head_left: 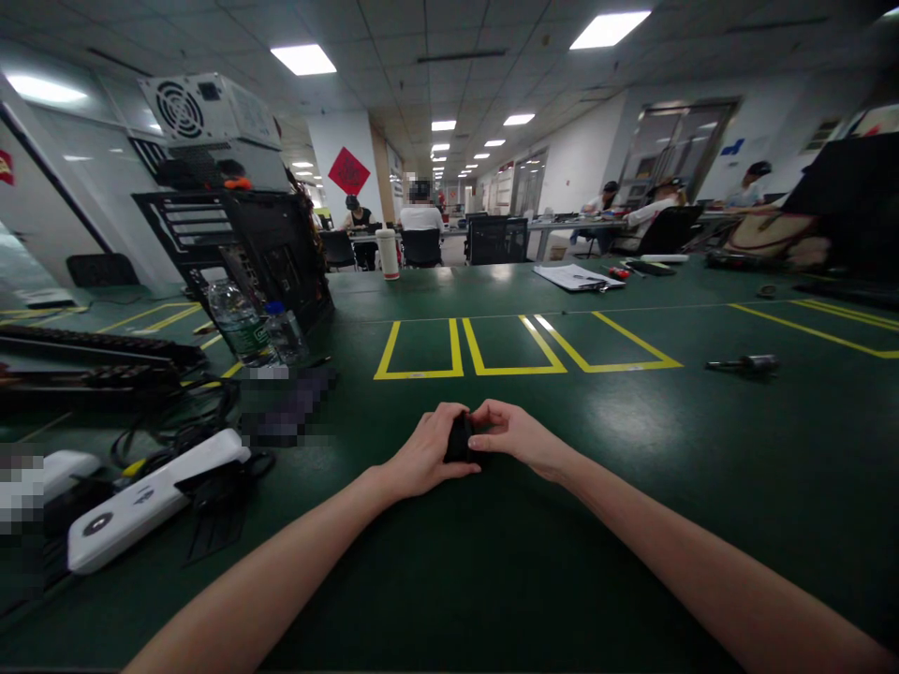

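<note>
A small black object (459, 440) rests on or just above the green table in front of me; its kind does not show. My left hand (425, 451) is wrapped around its left side, thumb below and fingers over the top. From the right, my right hand (516, 438) meets it with thumb and forefinger pinched at its edge. The fingers cover much of the object. Beyond both hands, yellow tape outlines (420, 374) mark the green table (492, 580).
On the left stand a black computer case (239, 234), a water bottle (239, 318), a smaller blue-capped bottle (285, 334) and a white device (158, 501) among cables. A screwdriver-like tool (744, 365) lies right. Further back are a clipboard (580, 278) and white cup (387, 254). Several people sit beyond.
</note>
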`<state>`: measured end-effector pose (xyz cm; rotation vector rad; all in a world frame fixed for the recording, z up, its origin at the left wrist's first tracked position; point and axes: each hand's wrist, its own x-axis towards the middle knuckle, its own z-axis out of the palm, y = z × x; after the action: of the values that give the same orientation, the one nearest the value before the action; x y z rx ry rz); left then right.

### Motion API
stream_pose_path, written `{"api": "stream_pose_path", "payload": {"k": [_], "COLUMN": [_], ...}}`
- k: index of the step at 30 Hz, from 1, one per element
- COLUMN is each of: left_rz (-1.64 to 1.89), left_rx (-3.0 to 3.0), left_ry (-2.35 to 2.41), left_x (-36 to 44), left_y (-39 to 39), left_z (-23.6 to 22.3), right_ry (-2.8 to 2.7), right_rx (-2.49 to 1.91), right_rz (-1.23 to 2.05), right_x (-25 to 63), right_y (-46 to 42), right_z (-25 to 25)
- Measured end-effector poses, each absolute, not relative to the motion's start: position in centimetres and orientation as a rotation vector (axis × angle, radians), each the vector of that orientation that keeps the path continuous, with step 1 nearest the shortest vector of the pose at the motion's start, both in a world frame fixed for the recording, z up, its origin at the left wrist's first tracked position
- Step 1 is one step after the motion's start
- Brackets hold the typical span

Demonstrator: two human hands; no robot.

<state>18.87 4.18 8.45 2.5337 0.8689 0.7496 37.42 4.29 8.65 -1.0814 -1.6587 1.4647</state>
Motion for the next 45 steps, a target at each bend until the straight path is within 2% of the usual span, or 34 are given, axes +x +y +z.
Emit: {"api": "stream_pose_path", "payload": {"k": [7,13,20,35,45], "left_rz": [0.762,0.751,0.729,0.742,0.74], "left_rx": [2.614,2.629,2.625,2.645,2.65], "left_ry": [0.861,0.857,0.868,0.858,0.859], "left_x": [19.2,19.1,19.0,19.0,18.8], "left_y": [4.1,4.2,4.4,4.6,4.5], "left_z": [8.3,8.4,8.8,8.5,8.5], "right_ry": [-1.806,-1.653,-1.767,-1.694,-1.736], "right_rx": [-1.016,-1.036,-1.016,-1.022,-0.94], "right_rz": [1.429,1.581,1.325,1.507,1.464], "right_x": [38.0,37.9,37.6,37.8,37.8], "right_y": [3.9,3.7,4.3,4.2,4.1], "right_z": [9.4,9.3,8.6,9.0,9.1]}}
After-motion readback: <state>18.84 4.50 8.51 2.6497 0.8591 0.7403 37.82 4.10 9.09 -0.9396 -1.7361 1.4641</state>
